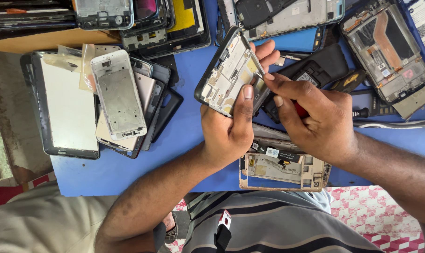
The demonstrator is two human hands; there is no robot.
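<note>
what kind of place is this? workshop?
Most likely a phone repair bench. The left hand holds a bare phone frame while the right hand works on it with a red-handled tool. Stacks of stripped phone frames cover the blue tabletop.

Both hands up at centre frame, closed in grips, fingertips meeting.

Left hand (pixel 229 126): forearm enters from 7 o'clock, thumb laid flat pointing to 12, fingers curled behind toward 1. Right hand (pixel 315 119): forearm enters from 4 o'clock, wrist bent, thumb and index pinched, tips aimed at 10.
</note>
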